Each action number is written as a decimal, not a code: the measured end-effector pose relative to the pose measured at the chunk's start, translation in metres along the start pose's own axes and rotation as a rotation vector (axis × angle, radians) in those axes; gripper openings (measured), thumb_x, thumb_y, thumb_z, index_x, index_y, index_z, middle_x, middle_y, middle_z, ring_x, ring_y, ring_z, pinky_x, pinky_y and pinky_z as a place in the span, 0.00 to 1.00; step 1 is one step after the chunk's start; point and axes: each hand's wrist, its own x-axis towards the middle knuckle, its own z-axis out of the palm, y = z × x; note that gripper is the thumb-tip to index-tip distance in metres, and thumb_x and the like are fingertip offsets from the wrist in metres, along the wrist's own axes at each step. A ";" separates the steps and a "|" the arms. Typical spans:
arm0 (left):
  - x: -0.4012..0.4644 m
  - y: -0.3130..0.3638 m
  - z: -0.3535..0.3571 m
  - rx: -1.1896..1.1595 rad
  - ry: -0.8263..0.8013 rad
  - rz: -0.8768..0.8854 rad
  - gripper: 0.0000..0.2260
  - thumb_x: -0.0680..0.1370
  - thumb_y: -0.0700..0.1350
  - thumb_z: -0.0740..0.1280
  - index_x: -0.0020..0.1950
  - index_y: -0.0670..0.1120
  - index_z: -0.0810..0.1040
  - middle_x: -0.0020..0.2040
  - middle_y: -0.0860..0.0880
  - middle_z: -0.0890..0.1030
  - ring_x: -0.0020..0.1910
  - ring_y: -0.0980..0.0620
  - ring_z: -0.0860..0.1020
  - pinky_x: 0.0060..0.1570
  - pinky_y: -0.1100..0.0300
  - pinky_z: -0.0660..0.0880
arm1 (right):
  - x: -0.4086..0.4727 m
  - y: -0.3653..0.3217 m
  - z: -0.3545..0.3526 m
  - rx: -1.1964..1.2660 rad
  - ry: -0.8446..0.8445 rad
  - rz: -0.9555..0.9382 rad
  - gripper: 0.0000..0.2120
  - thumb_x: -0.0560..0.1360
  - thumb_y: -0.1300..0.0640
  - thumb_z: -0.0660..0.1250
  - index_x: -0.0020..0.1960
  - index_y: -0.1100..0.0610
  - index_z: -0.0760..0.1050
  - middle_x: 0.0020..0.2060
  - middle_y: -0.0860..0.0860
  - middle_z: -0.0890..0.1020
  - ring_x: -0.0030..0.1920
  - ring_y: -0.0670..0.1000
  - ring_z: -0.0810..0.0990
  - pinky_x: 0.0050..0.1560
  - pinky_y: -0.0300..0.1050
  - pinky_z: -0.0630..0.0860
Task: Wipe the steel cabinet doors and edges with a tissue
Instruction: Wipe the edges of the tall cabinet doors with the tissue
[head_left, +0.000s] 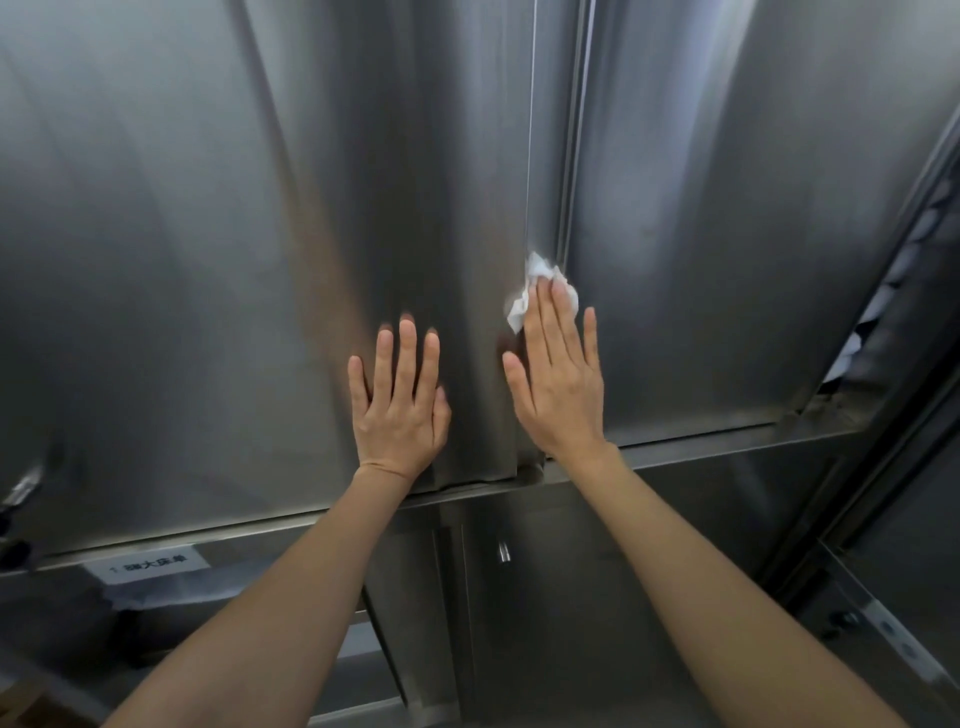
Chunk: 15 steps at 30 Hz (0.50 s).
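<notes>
Two steel cabinet doors fill the view, a left door (218, 249) and a right door (727, 218), meeting at a vertical seam (563, 130). My right hand (558, 379) lies flat with straight fingers and presses a crumpled white tissue (537, 283) against the seam, low on the doors. The tissue sticks out above and to the left of my fingertips. My left hand (400, 400) rests flat on the left door, fingers straight and spread, holding nothing.
A steel ledge (701, 452) runs under the doors. Below it are lower cabinet panels with a small handle (503, 551) and a white label (156, 564) at the left. A latch (23, 488) sits at the far left. The right door's outer edge (878, 322) shows a dark gap.
</notes>
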 end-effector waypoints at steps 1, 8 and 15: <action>0.000 0.000 0.000 0.003 0.013 0.003 0.29 0.83 0.49 0.51 0.82 0.45 0.47 0.82 0.45 0.43 0.80 0.45 0.43 0.78 0.44 0.41 | -0.018 0.001 0.007 -0.017 -0.029 -0.010 0.28 0.85 0.47 0.46 0.80 0.60 0.48 0.79 0.55 0.52 0.80 0.53 0.51 0.79 0.54 0.46; 0.000 0.000 0.002 0.006 0.034 0.009 0.30 0.81 0.49 0.53 0.82 0.45 0.49 0.82 0.45 0.44 0.80 0.45 0.44 0.77 0.44 0.43 | -0.065 -0.002 0.019 -0.019 -0.111 0.006 0.28 0.86 0.46 0.43 0.80 0.59 0.45 0.79 0.55 0.52 0.80 0.52 0.50 0.79 0.52 0.45; -0.001 0.000 0.003 0.007 0.034 0.007 0.30 0.81 0.49 0.54 0.82 0.46 0.49 0.82 0.45 0.45 0.80 0.45 0.45 0.77 0.44 0.43 | -0.002 -0.008 -0.005 0.186 0.143 0.013 0.22 0.86 0.53 0.47 0.77 0.62 0.59 0.76 0.56 0.65 0.78 0.54 0.60 0.78 0.50 0.55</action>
